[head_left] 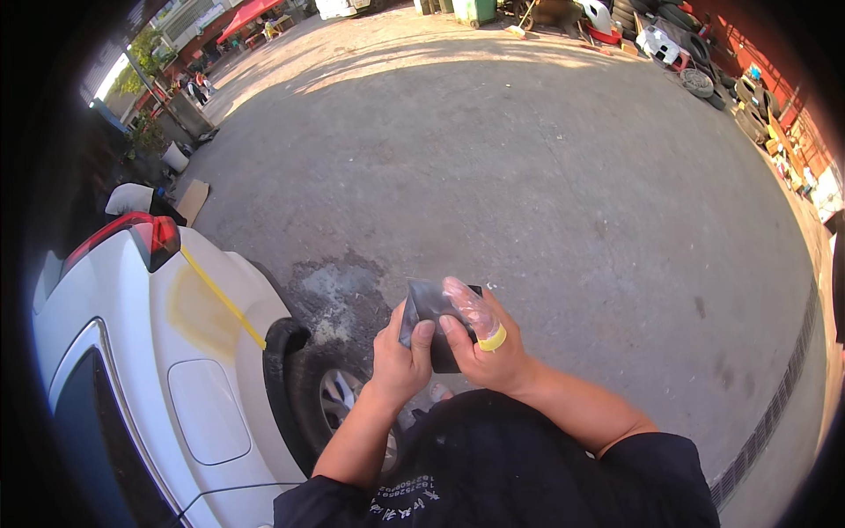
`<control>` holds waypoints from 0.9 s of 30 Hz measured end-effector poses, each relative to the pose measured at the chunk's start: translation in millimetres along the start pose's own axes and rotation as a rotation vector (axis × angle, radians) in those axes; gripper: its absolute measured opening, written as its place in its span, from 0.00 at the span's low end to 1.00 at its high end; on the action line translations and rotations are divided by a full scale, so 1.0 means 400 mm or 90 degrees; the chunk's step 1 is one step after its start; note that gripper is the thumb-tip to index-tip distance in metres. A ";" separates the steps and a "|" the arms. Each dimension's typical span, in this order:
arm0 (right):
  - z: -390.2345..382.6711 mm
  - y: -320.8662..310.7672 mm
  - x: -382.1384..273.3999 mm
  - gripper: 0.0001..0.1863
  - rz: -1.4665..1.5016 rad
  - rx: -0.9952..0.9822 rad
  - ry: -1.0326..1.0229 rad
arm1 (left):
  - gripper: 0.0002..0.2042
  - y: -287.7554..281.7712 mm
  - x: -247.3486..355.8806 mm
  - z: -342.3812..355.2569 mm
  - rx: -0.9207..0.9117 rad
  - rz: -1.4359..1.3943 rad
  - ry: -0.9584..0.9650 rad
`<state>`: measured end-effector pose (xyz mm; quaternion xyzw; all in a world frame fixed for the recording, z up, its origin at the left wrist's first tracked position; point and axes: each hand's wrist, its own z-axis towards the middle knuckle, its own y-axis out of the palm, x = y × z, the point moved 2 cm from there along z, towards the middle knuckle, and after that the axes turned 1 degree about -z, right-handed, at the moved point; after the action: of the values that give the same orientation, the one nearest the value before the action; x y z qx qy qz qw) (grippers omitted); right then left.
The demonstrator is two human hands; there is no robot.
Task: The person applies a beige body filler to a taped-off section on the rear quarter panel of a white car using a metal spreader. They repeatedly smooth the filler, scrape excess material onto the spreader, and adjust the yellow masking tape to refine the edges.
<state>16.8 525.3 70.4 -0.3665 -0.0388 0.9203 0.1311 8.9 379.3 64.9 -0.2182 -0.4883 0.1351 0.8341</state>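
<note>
A dark grey sheet of sandpaper (429, 302), bent or folded, is held in front of my body. Both thumbs press on its near face. My left hand (400, 354) grips its left side, fingers mostly hidden behind. My right hand (500, 359) grips the right side. Clear plastic (470, 304) covers one of its fingers, bound at the base with yellow tape (494, 339). Left of my hands stands a white car (132, 304). A yellowish sanded-looking patch (201, 312) marks its rear panel, with a yellow tape strip (220, 295) running beside it from the red tail light (158, 236).
The car's rear wheel (339, 396) and black arch trim (283, 339) are close to my left arm. A wet whitish stain (330, 290) spreads over the concrete. A drain grate (775, 414) runs along the right. Piled tyres (753, 123) line the far-right wall.
</note>
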 end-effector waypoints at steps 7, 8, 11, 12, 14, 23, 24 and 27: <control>0.041 -0.019 0.005 0.24 -0.009 -0.042 0.010 | 0.17 0.006 -0.002 -0.004 -0.070 -0.036 -0.038; 0.040 -0.020 0.003 0.24 -0.006 -0.028 -0.009 | 0.17 0.003 -0.002 -0.002 -0.044 -0.062 -0.034; 0.007 -0.017 -0.002 0.22 -0.022 -0.016 -0.026 | 0.17 -0.011 0.007 0.011 0.010 -0.090 -0.014; -0.003 -0.016 -0.003 0.22 -0.031 -0.017 -0.024 | 0.17 -0.012 0.012 0.017 0.003 -0.072 -0.010; 0.009 -0.009 -0.010 0.21 -0.014 0.002 -0.009 | 0.17 -0.012 0.020 0.014 -0.018 -0.033 -0.013; 0.044 -0.031 0.001 0.21 0.002 -0.013 -0.023 | 0.18 -0.012 0.017 0.004 -0.072 -0.112 -0.076; 0.016 -0.030 0.008 0.22 -0.017 -0.013 -0.024 | 0.19 -0.019 0.020 0.010 -0.051 -0.126 -0.079; 0.011 -0.025 0.013 0.23 -0.039 -0.014 -0.027 | 0.18 -0.011 0.021 0.008 -0.106 -0.050 -0.111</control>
<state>12.3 536.2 71.9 -0.3469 -0.0630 0.9229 0.1547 10.2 379.7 74.6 -0.2546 -0.5767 0.0799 0.7721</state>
